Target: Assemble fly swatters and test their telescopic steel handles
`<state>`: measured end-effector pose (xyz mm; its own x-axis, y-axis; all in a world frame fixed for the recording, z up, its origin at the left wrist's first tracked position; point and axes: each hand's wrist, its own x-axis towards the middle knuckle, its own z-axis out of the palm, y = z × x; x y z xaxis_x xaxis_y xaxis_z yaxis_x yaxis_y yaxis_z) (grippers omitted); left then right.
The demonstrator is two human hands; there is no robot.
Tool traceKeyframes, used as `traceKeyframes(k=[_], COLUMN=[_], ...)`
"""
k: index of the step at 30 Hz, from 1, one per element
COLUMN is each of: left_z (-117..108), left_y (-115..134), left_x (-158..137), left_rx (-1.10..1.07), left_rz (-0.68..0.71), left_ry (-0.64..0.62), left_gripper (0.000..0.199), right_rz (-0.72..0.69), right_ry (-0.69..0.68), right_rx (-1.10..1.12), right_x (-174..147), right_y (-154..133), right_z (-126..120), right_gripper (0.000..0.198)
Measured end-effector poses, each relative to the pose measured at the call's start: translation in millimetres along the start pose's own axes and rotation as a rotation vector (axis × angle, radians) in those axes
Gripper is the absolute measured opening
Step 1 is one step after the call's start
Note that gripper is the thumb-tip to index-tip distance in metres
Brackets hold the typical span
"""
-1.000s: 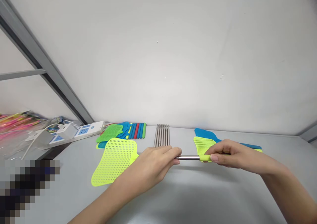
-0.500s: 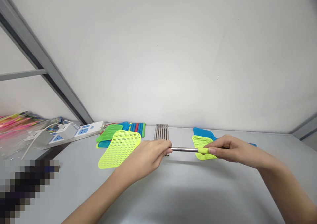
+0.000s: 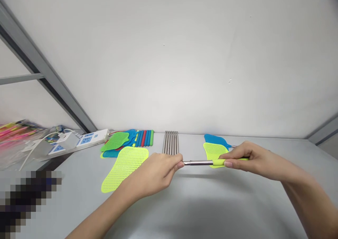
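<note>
A yellow-green fly swatter (image 3: 125,166) with a perforated head is held level above the table. My left hand (image 3: 161,172) is closed around its metal rod near the head, hiding the joint. My right hand (image 3: 246,160) pinches the yellow-green handle at the other end. Bare steel rod (image 3: 199,163) shows between the two hands. Behind my left hand lies a row of several metal rods (image 3: 171,142). Close to my right hand, a second yellow-green swatter (image 3: 211,150) and a blue swatter (image 3: 215,140) rest on the table.
Several coloured handles (image 3: 144,138) lie side by side at the back left, beside a pile of green, blue and red swatter heads (image 3: 116,142). A white power strip (image 3: 92,139) with plugs stands further left, near bagged pink and yellow items (image 3: 16,133). A wall (image 3: 185,73) rises behind the table.
The held swatter's head has tilted and dropped a little toward me. The handle has shifted slightly right with my right hand, and more of it shows. Both hands keep their hold.
</note>
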<state>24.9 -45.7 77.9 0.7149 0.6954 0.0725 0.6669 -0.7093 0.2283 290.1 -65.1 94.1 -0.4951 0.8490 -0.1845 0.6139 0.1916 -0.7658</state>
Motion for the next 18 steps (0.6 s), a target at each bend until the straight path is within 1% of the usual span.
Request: traceKeyframes(k=[6, 9, 12, 16, 17, 18], left_z=[0, 1, 2, 4, 5, 6], left_y=[-3, -3, -3, -1, 0, 1], left_x=[-2, -2, -2, -3, -3, -3], left_rx=[-0.05, -0.041, -0.004, 0.067, 0.08, 0.091], left_rz=[-0.004, -0.006, 0.001, -0.001, 0.001, 0.006], left_ry=[-0.02, -0.016, -0.027, -0.024, -0.018, -0.012], left_gripper=[0.028, 0.028, 0.027, 0.027, 0.027, 0.026], right_rz=[0.038, 0.057, 0.096, 0.13, 0.136, 0.141], right_ry=[0.02, 0.004, -0.007, 0.08, 0.078, 0.045], right_rx=[-0.004, 0.035, 0.14, 0.324, 0.335, 0.333], right_x=[-2, 2, 8, 14, 13, 13], right_y=[-3, -1, 2, 4, 4, 4], right_z=[4, 7, 11, 15, 15, 15], right_gripper=[0.036, 0.039, 0.039, 0.034, 0.035, 0.036])
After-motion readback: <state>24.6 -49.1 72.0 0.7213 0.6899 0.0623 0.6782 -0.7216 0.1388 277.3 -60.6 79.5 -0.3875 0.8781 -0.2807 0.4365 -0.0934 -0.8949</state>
